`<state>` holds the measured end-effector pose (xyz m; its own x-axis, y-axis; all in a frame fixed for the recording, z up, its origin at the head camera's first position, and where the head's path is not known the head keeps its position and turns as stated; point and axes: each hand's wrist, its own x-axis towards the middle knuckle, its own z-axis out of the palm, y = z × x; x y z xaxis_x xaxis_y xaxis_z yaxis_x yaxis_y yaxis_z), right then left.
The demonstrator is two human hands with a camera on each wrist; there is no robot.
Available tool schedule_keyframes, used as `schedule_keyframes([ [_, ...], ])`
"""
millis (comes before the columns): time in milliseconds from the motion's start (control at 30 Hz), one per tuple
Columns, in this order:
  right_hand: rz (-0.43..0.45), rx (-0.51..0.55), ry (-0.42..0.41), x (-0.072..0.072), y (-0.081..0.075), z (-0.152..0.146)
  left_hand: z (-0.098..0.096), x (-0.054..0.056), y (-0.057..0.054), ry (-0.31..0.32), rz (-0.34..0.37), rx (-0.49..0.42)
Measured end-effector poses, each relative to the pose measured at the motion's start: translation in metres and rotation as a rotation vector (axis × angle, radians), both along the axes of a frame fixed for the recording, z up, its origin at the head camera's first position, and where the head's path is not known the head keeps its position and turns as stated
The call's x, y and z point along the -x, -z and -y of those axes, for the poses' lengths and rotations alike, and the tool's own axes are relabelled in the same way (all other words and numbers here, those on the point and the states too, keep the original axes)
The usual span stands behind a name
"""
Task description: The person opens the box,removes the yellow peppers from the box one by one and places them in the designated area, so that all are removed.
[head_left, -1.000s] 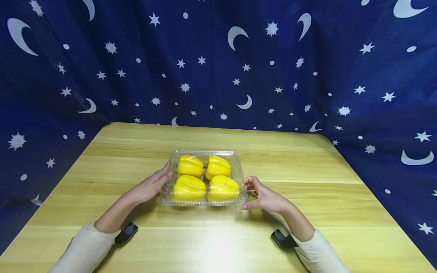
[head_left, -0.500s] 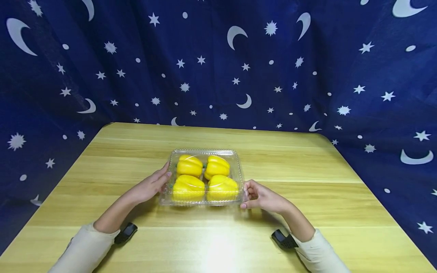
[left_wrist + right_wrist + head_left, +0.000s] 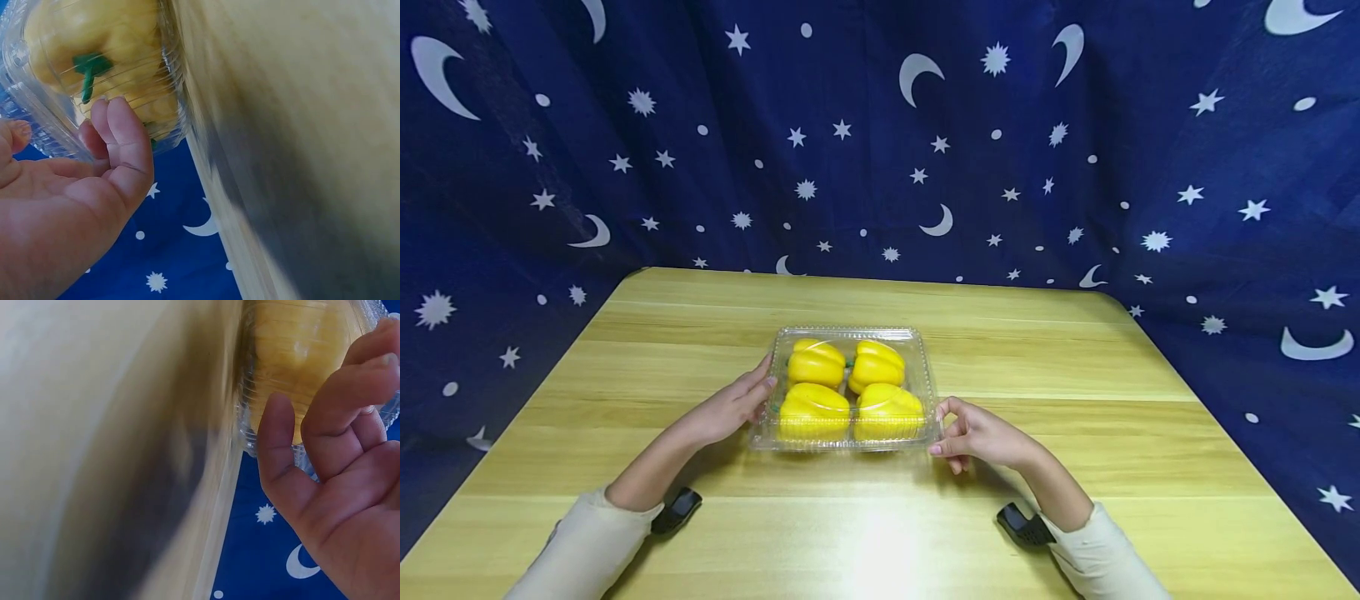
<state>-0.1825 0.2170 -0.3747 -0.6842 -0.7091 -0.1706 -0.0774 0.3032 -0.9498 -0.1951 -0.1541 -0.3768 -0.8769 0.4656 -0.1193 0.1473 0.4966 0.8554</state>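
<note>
A clear plastic clamshell container (image 3: 850, 335) with its lid down lies mid-table, holding several yellow bell peppers (image 3: 815, 412) in pairs. Along its left side, my left hand (image 3: 730, 408) grips the rim, thumb on top; the left wrist view shows bent fingers (image 3: 122, 134) against the ribbed wall near a green stem (image 3: 90, 72). At the front right corner, my right hand (image 3: 988, 433) pinches the rim between thumb and index finger. Its lower fingers hang below the rim, and in the right wrist view the little finger (image 3: 278, 425) stands apart from the others.
The wooden table (image 3: 1075, 358) runs back to a dark blue curtain (image 3: 850, 83) printed with moons and stars. A black wrist device (image 3: 677, 511) sits at the left cuff, another black device (image 3: 1024, 525) at the right.
My right hand's fingers have drawn in at the container's right corner, and its lower fingers have dropped below the rim. The left hand and the container stay almost still.
</note>
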Motion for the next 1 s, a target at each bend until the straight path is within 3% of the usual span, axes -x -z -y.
schedule_keyframes([
  [233, -0.030, -0.023, -0.012, -0.0023, -0.0017, 0.0007, 0.0006, -0.0009, -0.0023, 0.013, 0.001, 0.004],
  [1000, -0.015, -0.098, 0.008, -0.0075, -0.0045, 0.0050, 0.0018, 0.0000, -0.0040, 0.011, 0.000, 0.012],
])
